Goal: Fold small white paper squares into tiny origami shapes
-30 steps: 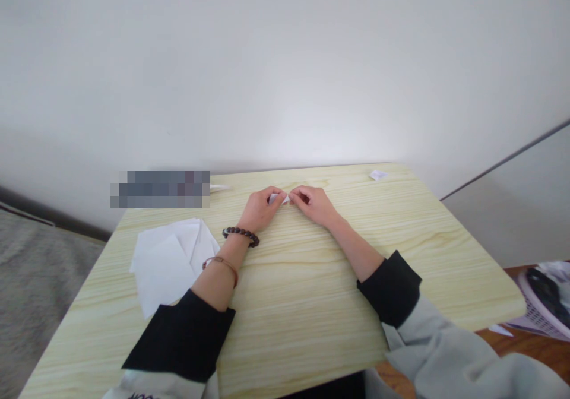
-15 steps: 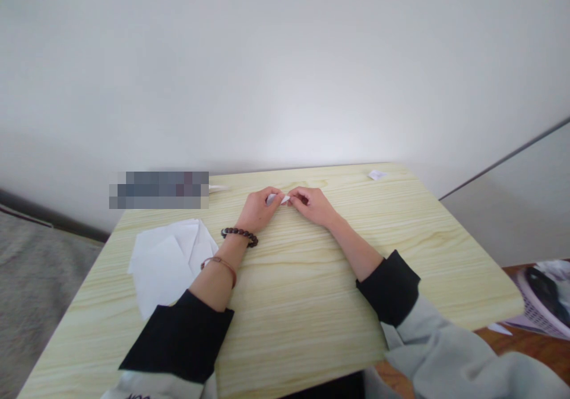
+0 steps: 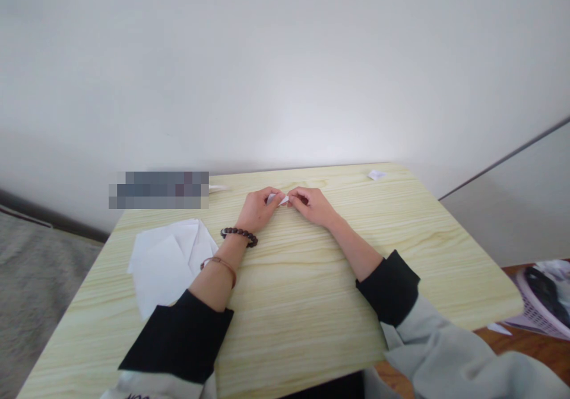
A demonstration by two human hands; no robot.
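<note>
My left hand (image 3: 261,207) and my right hand (image 3: 313,205) meet near the middle of the table, toward its far side. Between their fingertips is a small folded piece of white paper (image 3: 282,199), pinched from both ends. The fingers cover most of it, so its full shape is hidden. Left of my left forearm lies a loose stack of white paper sheets (image 3: 162,268), partly fanned out. A small white folded paper piece (image 3: 377,174) rests near the far right edge of the table.
The light wood-grain table (image 3: 303,304) stands against a pale wall (image 3: 285,66). A blurred-out dark object (image 3: 160,190) sits at the back left, with something thin and white beside it. On the floor at the right are a lilac basket (image 3: 537,313) and a paper scrap (image 3: 499,329).
The fingertips have shifted very slightly on the small paper, and a bit more of it shows between them. Everything else stays in place.
</note>
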